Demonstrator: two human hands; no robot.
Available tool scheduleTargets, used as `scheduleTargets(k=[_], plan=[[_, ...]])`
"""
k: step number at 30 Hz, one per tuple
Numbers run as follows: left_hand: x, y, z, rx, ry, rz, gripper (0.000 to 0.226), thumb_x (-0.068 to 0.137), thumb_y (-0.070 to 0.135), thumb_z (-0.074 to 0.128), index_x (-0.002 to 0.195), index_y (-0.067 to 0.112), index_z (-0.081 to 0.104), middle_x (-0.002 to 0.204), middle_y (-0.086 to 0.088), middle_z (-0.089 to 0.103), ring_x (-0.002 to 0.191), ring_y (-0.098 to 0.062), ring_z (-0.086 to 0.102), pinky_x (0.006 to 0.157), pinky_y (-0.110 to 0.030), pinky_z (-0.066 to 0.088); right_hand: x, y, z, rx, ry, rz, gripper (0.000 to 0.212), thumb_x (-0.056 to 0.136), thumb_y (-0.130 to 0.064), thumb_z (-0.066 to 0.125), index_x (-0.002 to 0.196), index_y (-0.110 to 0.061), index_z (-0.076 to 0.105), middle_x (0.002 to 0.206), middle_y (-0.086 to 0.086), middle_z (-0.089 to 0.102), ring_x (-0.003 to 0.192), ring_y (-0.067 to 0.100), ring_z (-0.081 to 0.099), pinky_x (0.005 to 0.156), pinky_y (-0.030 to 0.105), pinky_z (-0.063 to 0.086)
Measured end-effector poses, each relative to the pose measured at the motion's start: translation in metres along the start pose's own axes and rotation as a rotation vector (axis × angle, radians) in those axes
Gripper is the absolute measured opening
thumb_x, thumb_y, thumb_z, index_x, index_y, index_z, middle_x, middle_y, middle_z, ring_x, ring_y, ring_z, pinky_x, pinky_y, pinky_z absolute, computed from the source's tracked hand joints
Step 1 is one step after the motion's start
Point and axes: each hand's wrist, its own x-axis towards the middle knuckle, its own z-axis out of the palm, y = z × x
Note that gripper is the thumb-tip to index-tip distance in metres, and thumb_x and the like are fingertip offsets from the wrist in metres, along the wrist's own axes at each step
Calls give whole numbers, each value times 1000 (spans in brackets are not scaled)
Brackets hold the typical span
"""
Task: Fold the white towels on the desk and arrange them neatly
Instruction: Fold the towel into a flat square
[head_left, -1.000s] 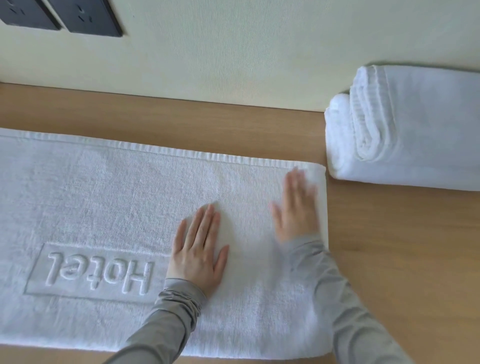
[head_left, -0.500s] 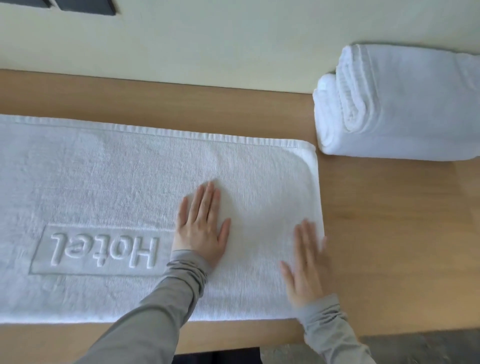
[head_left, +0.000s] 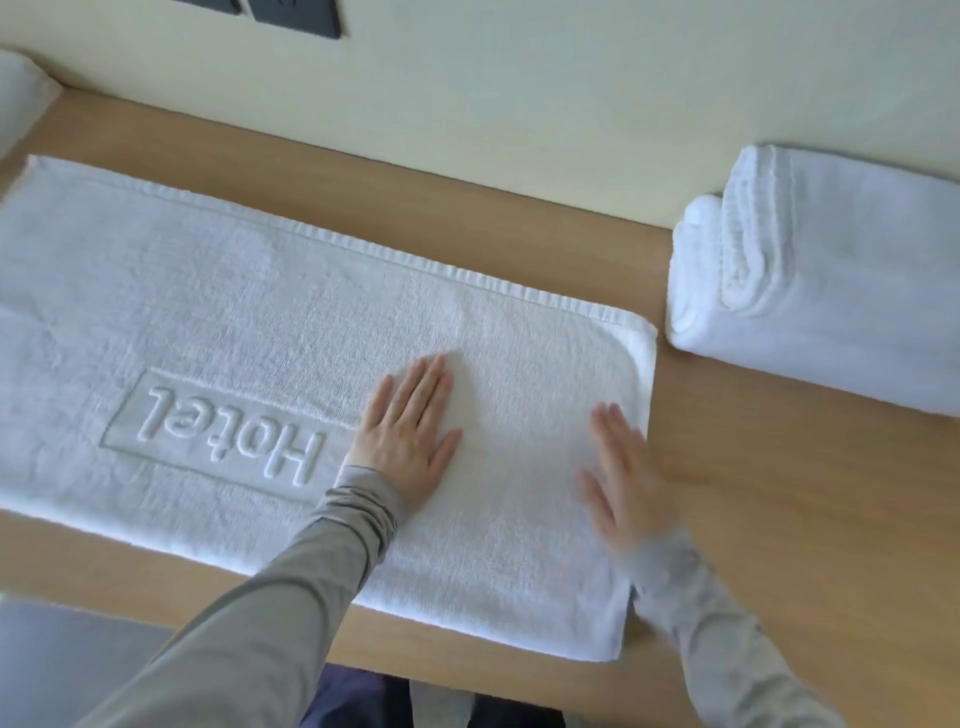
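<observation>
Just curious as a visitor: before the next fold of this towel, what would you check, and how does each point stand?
1. Towel flat on desk: ok.
2. Left hand flat on towel: ok.
3. Right hand touching the right edge: cannot tell, blurred.
4. Folded towels beside it, not on it: ok.
5. Towel's left end square: cannot tell, cut off by the frame.

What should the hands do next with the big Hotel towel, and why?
Probably pinch the right end of the towel and fold it over to the left. The towel lies spread flat on the desk, the left hand lies flat on it, the right hand rests flat at its right edge, and folded towels sit further right.
</observation>
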Motion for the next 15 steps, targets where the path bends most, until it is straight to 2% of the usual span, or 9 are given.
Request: scheduleTargets(k=[2, 4, 6, 8, 11, 12, 13, 14, 15], plan=[[-11, 10, -5, -103, 78, -112, 63, 95, 46, 13, 148, 13, 9, 156, -1, 6, 145, -19, 6, 119, -39, 2, 51, 10, -15, 9, 40, 13, 54, 93, -9, 48, 142, 1, 27, 150, 11, 26, 141, 26, 23, 116, 34, 17], [-33, 30, -8, -246, 208, -372, 62, 96, 44, 22, 148, 14, 8, 155, 0, 4, 144, -16, 3, 118, -39, 2, 97, 21, -26, -54, 8, 30, 54, 93, -9, 47, 142, 1, 27, 150, 16, 28, 141, 28, 25, 116, 33, 17], [-57, 59, -9, -412, 354, -750, 68, 96, 43, 37, 149, 16, 5, 157, -2, 0, 143, -15, 1, 116, -41, 3, 133, 31, -33, -136, -64, 57, 54, 94, -14, 45, 142, -1, 26, 148, 18, 31, 136, 31, 30, 111, 35, 22], [-76, 87, -12, -607, 475, -1179, 77, 91, 36, 54, 149, 18, 8, 158, -4, 5, 144, -23, 8, 113, -50, 9, 153, 37, -37, -249, -144, 80, 53, 94, -20, 43, 141, -2, 27, 140, 20, 39, 126, 34, 38, 104, 39, 29], [-89, 120, -17, -939, 509, -1738, 79, 82, 22, 68, 146, 14, 22, 150, -14, 23, 135, -35, 27, 107, -55, 22, 167, 41, -43, -401, -228, 48, 45, 94, -27, 41, 131, -2, 37, 130, 19, 47, 118, 35, 43, 97, 41, 37], [-90, 130, -16, -1061, 524, -1847, 69, 80, 17, 69, 138, 9, 33, 140, -19, 36, 126, -37, 38, 104, -53, 30, 171, 41, -47, -432, -254, 52, 44, 94, -31, 42, 129, -4, 40, 129, 17, 47, 118, 34, 43, 96, 41, 38], [-90, 140, -15, -1183, 574, -1879, 50, 79, 12, 69, 123, 4, 47, 121, -21, 50, 110, -37, 51, 97, -50, 40, 176, 40, -51, -452, -294, 74, 46, 93, -36, 42, 128, -6, 41, 130, 15, 47, 119, 33, 44, 96, 41, 39], [-91, 151, -14, -1289, 611, -1860, 30, 79, 7, 68, 104, 2, 54, 99, -19, 57, 93, -35, 58, 87, -46, 47, 182, 39, -55, -452, -343, 117, 51, 92, -41, 44, 130, -7, 40, 132, 14, 47, 121, 32, 44, 97, 40, 39], [-90, 160, -14, -1380, 640, -1835, 21, 79, 4, 67, 96, 0, 55, 88, -17, 59, 86, -34, 60, 81, -42, 49, 186, 37, -58, -418, -403, 189, 58, 91, -45, 47, 134, -8, 37, 136, 14, 45, 124, 31, 43, 99, 40, 38]])
